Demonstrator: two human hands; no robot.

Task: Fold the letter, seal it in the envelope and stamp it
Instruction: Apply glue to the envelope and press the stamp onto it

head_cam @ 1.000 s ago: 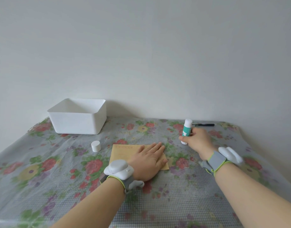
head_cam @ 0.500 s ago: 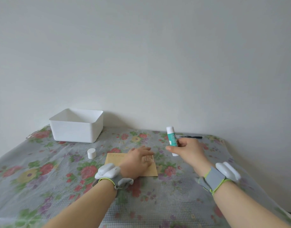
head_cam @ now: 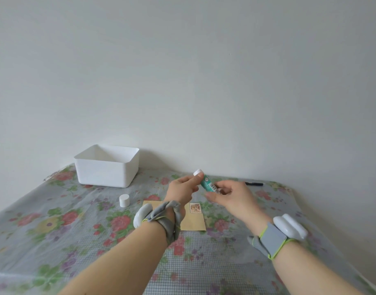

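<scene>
L grip [head_cam: 181, 191] pinches white top of glue stick [head_cam: 207, 185], R grip [head_cam: 231, 198] pinches its lower end, above desk [head_cam: 55, 231] centre. Envelope [head_cam: 193, 222] w/ stamp [head_cam: 195, 208] lies flat there, partly under L wrist; cap [head_cam: 124, 200] just left of it.

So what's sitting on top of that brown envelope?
A stamp sits at the far right corner of the envelope. The grey wrist strap blocks the view of its middle, so anything there cannot be seen.

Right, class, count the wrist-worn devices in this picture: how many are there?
2. The left wrist device overlaps the envelope in view; the right wrist device is above the floral tablecloth. None seems hidden.
</scene>
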